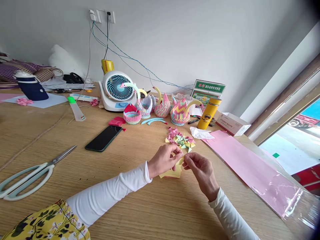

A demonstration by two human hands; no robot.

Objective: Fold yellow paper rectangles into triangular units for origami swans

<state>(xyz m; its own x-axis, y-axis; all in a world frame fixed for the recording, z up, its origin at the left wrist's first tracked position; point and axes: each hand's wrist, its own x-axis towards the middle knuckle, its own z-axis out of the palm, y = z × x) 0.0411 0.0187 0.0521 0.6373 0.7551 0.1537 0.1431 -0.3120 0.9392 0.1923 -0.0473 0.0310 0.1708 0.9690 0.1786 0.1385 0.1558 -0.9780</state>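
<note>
the person's left hand point(165, 160) and right hand point(201, 170) are pinching a small yellow paper piece point(180, 161) between narrowed fingertips; it is hanging above the yellow paper stack point(172, 173), with folded pieces point(174, 136) lying just beyond.

Your left hand point(165, 160) hides part of the yellow paper stack point(172, 173); any piece between it and your right hand point(202, 170) is too small to tell. Left edge clips the scissors point(47, 166) at the handles; bottom edge, your floral garment point(47, 224). Paper swan point(145, 107) covers part of the fan point(114, 90). Sticky-note box point(227, 124): fine print illegible.
</note>
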